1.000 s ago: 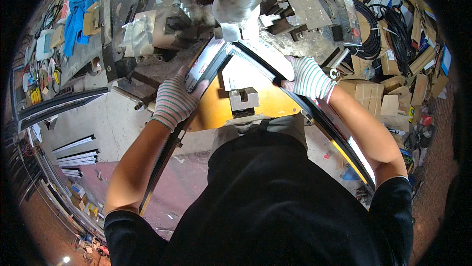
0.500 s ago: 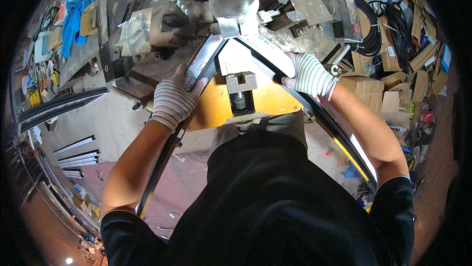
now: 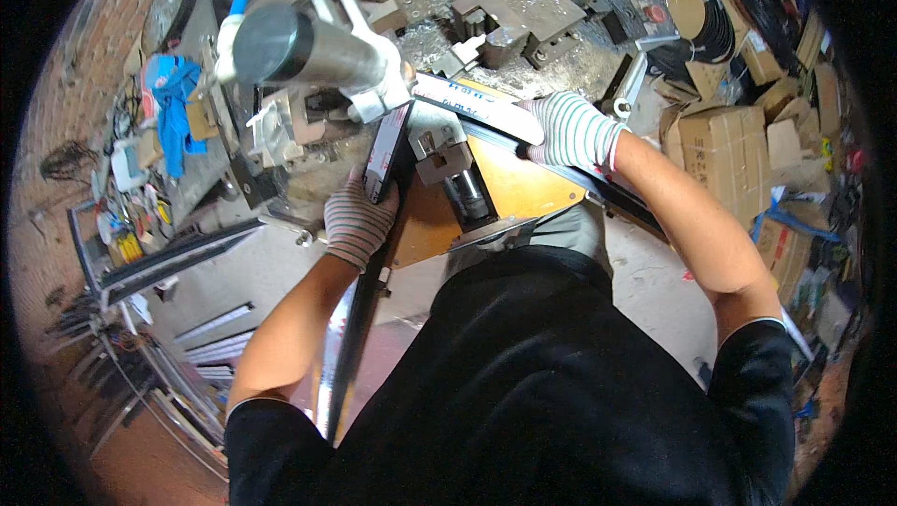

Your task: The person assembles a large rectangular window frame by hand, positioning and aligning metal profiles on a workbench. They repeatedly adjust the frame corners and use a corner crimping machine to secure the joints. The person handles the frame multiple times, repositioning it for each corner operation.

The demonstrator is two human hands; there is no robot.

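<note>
At the orange press surface (image 3: 523, 190), left hand (image 3: 358, 223) and right hand (image 3: 572, 129), fingers closed, hold two dark frame strips (image 3: 385, 158) mitred together, corner apparently not yet pressed.

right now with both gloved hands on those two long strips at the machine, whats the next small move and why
Probably ease both strips further into the corner. The left hand grips the dark strip and the right hand presses the white-faced strip; their ends meet beneath the grey cylinder, above the metal block on the orange plate.
</note>
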